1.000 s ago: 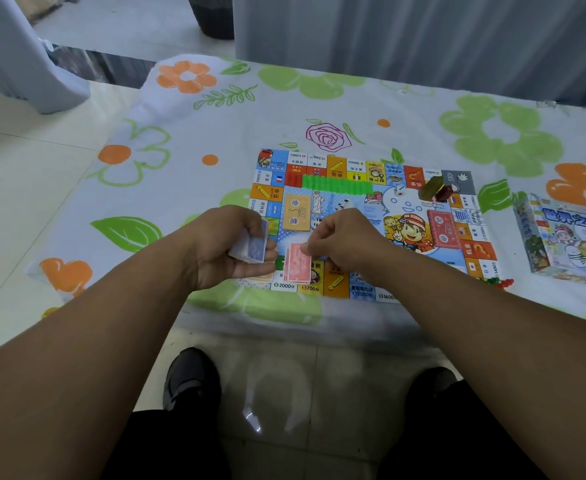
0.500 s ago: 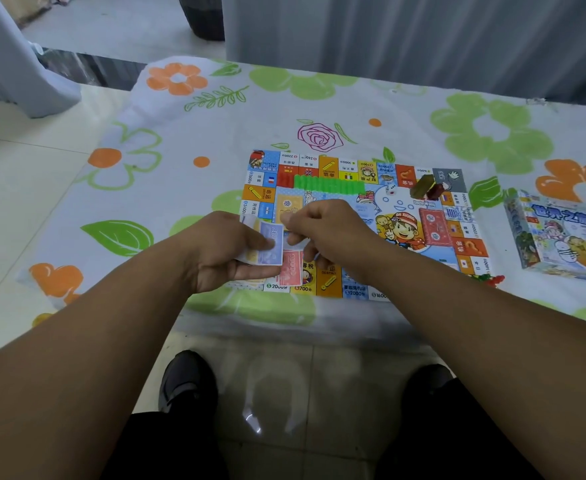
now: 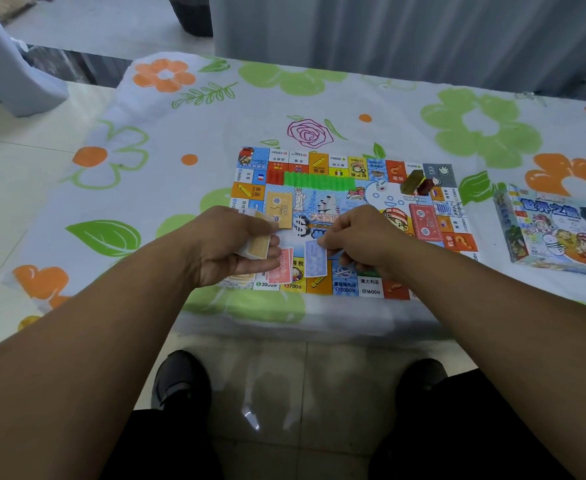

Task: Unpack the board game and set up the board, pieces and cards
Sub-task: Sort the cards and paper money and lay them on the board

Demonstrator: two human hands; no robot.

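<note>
Two bare hands are being held over the near part of the game board [image 3: 340, 165], which is lying flat on the tabletop [image 3: 215, 133] under a flowered cloth. A small stack of cards [image 3: 256, 247], with a yellow-orange one on top, is being gripped by the left hand [image 3: 227, 245], whose fingers are curled round it. A single blue card [image 3: 315, 258] is being pinched at its far end by the fingertips of the right hand [image 3: 362, 237]; whether the card is touching the board cannot be told. A red card [image 3: 283, 266] is lying on the near squares just left of the blue one, between the hands. Pale yellow cards [image 3: 240, 278] are showing beneath the left hand at the board's near left corner.

Farther in, an orange deck [image 3: 279, 210] is lying left of centre and a red deck [image 3: 425, 221] right of centre. A row of green houses [image 3: 319, 181] is lined up along the far side, with a white die [image 3: 382, 186] just to its right. An olive block [image 3: 412, 181] and a dark red block [image 3: 427, 187] are resting together near the far right corner. The game box [image 3: 554, 230] is standing apart on the cloth, to the right of the board. Two dark shoes [image 3: 180, 379] are being kept on the tiled floor below the near edge.
</note>
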